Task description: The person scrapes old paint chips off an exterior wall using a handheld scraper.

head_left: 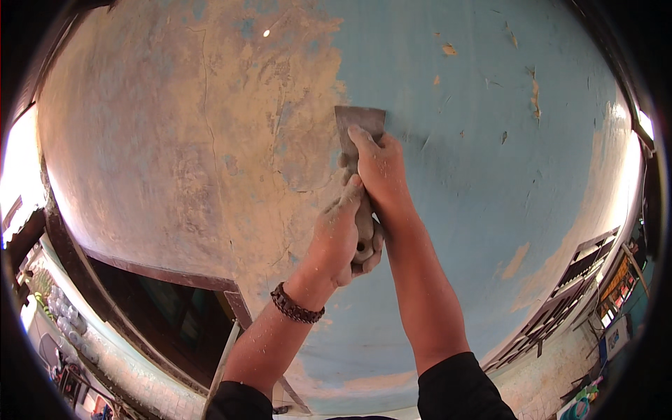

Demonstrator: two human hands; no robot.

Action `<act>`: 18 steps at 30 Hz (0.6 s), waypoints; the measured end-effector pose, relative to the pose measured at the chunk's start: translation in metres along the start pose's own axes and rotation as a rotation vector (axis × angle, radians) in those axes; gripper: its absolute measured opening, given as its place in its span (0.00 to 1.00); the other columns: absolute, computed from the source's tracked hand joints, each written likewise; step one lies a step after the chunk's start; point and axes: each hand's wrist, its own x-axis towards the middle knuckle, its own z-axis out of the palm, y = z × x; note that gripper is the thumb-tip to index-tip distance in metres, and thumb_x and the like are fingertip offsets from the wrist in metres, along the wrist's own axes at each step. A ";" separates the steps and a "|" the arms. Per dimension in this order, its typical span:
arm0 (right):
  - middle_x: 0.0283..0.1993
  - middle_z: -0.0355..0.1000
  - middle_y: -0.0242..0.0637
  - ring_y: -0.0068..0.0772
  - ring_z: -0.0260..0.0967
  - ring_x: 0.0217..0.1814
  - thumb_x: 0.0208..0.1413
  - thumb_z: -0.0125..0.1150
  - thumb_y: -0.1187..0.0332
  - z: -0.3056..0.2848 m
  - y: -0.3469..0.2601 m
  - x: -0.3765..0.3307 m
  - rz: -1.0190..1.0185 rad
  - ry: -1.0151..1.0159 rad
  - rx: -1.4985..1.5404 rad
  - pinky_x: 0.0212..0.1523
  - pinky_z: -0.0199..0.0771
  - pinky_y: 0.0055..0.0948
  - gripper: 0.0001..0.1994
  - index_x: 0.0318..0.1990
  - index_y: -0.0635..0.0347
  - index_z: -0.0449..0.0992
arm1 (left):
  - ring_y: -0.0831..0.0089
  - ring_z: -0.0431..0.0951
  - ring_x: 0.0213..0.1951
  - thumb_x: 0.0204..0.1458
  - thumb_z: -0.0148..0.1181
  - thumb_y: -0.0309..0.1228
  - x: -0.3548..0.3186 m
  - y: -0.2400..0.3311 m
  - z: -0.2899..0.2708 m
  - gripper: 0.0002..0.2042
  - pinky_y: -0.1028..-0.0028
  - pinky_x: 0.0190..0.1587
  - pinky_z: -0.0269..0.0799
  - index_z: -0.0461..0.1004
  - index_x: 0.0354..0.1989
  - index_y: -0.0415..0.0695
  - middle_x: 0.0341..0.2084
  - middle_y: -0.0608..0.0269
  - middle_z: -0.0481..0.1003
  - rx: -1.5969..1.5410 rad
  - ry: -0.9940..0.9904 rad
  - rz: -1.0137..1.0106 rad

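Observation:
Both my arms reach up to a ceiling (476, 175) of flaking light blue paint. My left hand (343, 234), with a dark beaded bracelet (297, 305) at the wrist, grips the dusty handle of a metal scraper (358, 122). My right hand (381, 168) lies over the top of the scraper, its fingers pressing the flat blade against the ceiling. The blade's edge sits at the border between the blue paint and the bare tan plaster (182, 140) stripped on the left. Dust covers both hands.
A crack runs down the bare plaster (208, 119). A dark doorway or window opening (168, 308) lies at lower left, with a slanted pale ladder rail (225, 357) beside it. Louvred windows (574, 280) and a tiled wall show at lower right.

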 end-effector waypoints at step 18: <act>0.23 0.69 0.40 0.29 0.65 0.16 0.56 0.57 0.64 0.012 -0.025 0.039 -0.022 -0.091 0.064 0.14 0.63 0.28 0.13 0.33 0.68 0.71 | 0.73 0.63 0.08 0.63 0.38 0.52 0.006 0.041 0.015 0.17 0.78 0.07 0.49 0.64 0.34 0.54 0.14 0.64 0.67 -0.095 -0.010 -0.024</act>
